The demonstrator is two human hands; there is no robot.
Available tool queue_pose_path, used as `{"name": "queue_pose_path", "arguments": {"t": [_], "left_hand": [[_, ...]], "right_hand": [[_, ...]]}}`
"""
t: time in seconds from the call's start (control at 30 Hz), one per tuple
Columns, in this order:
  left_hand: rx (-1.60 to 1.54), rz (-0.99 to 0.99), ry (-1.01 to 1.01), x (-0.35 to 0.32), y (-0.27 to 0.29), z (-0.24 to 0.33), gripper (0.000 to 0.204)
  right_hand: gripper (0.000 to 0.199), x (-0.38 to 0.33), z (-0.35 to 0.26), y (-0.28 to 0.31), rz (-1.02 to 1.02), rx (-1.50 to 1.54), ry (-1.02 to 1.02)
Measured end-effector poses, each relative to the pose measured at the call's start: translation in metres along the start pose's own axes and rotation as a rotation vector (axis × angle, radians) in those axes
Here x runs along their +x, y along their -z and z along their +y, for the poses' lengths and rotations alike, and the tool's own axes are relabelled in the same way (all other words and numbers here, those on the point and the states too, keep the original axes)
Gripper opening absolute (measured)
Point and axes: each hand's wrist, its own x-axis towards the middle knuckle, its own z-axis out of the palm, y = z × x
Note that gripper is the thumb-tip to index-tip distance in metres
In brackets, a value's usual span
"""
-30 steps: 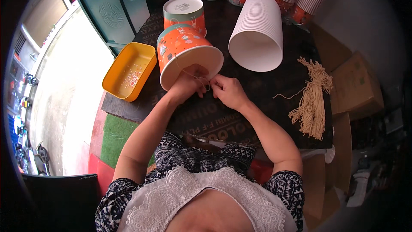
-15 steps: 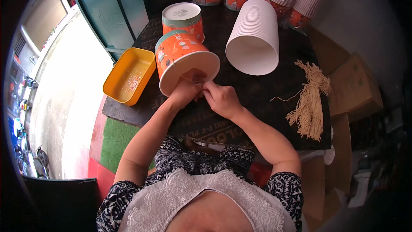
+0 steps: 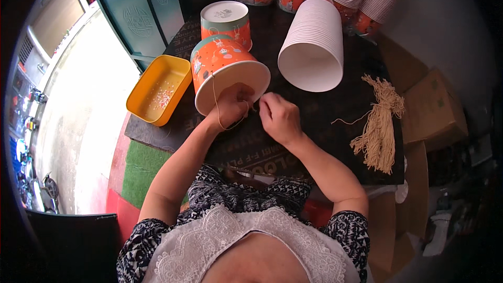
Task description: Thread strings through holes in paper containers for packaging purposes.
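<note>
- Left hand [image 3: 233,107] reaches inside the orange tub [image 3: 219,55], string [image 3: 215,97] around its wrist.
- Right hand [image 3: 281,118], just apart, curls beside the tub; I can't tell either's grip.

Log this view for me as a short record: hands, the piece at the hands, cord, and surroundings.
Left hand: at the mouth of the tilted orange bucket
Right hand: beside that bucket's rim; grip unclear
Cord: runs from the rim down across the left hand
Left side: yellow tray with small bits
Behind: upturned orange bucket
Right side: white nested stack; bundle of beige strands
Surface: dark table
</note>
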Motion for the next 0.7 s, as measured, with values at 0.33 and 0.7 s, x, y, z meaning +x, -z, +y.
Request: {"name": "queue_pose_path", "arguments": {"t": [0.33,0.7], "left_hand": [[0.131,-0.032,-0.077,-0.002,0.001,0.007,0.018],[0.399,0.143,-0.384,-0.002,-0.008,-0.009,0.018]], "right_hand": [[0.015,0.004,0.026,-0.027,0.017,0.139,-0.118],[0.014,0.000,0.025,-0.032,0.008,0.121,-0.154]]}}
